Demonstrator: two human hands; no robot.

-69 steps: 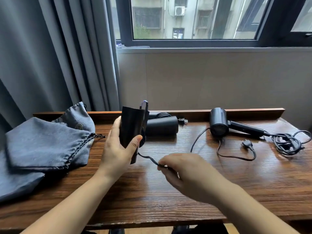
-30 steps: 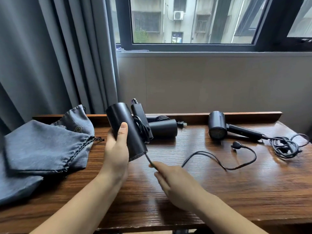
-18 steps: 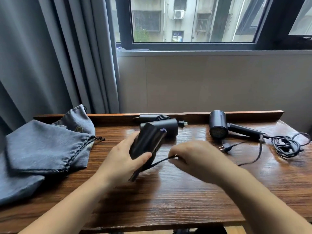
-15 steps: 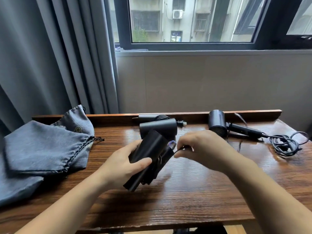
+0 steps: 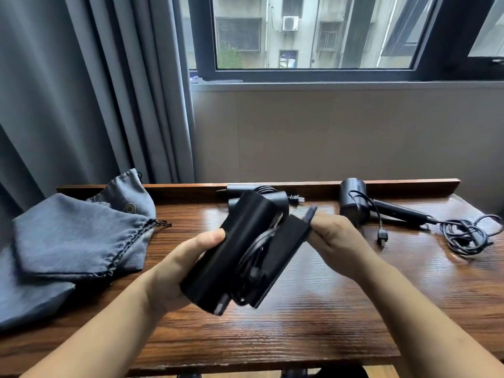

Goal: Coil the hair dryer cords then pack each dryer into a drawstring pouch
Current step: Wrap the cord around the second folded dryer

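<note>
My left hand (image 5: 188, 266) grips the barrel of a black folded hair dryer (image 5: 240, 241), held tilted above the table's middle. Several turns of its cord (image 5: 256, 255) lie between barrel and handle. My right hand (image 5: 338, 241) pinches the cord at the handle's upper end. The cord's free end arcs over to the right, and its plug (image 5: 382, 237) hangs in the air. Grey drawstring pouches (image 5: 79, 236) lie in a pile at the left.
A second black dryer (image 5: 285, 201) with a coiled cord lies at the back, mostly hidden behind the held one. A third dryer (image 5: 351, 192) lies at the back right beside its tangled cord (image 5: 466, 236). The wooden table (image 5: 341, 309) has a raised back ledge. Curtains hang at the left.
My right hand has wound the loose cord from the table round the dryer. The plug has lifted off the table. My left hand has lowered and tilted the dryer.
</note>
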